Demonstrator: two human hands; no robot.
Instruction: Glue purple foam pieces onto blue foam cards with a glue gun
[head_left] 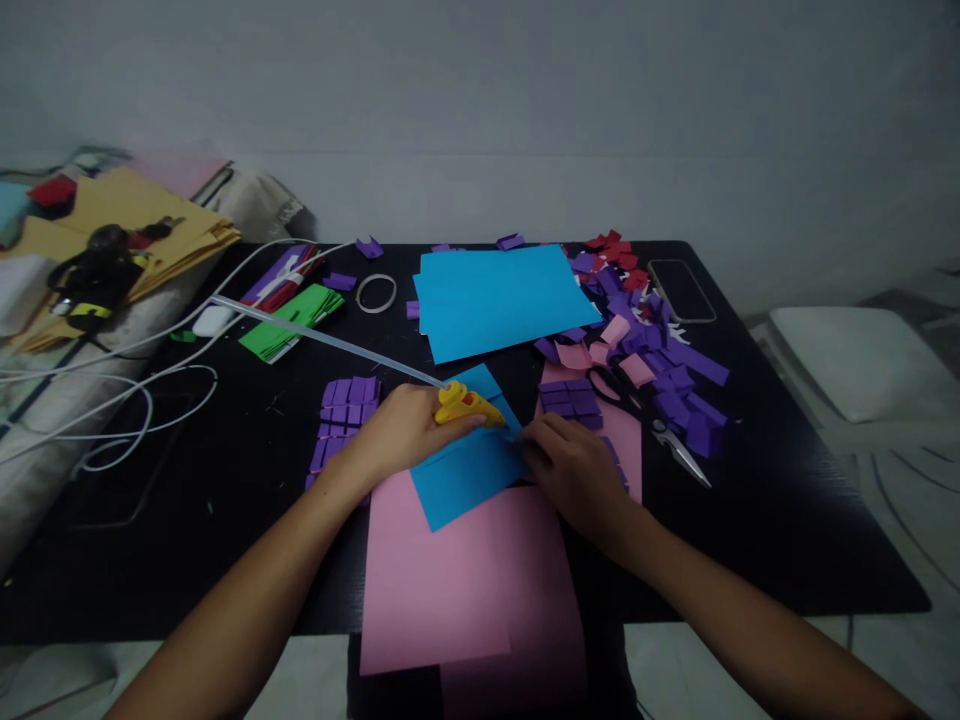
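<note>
My left hand (409, 425) is wrapped round a yellow glue gun (461, 403), with a long clear glue stick (330, 340) running out of its back to the upper left. The gun's nozzle points right, just over a blue paper sheet (457, 490). At that sheet's right edge, my right hand (570, 465) has its fingers pinched close to the nozzle, apparently on the blue paper; the exact contact is hard to make out. Beneath lie pink sheets (465, 590) that overhang the table's front edge. Purple folded paper squares (349, 405) form a grid beside my left hand.
A blue paper stack (502, 300) lies farther back. Purple and red scraps (645, 330), scissors (679, 450) and a phone (682, 290) are on the right. At left are a tape ring (376, 293), green paper strips (292, 320), white cables (150, 400) and yellow envelopes (142, 225).
</note>
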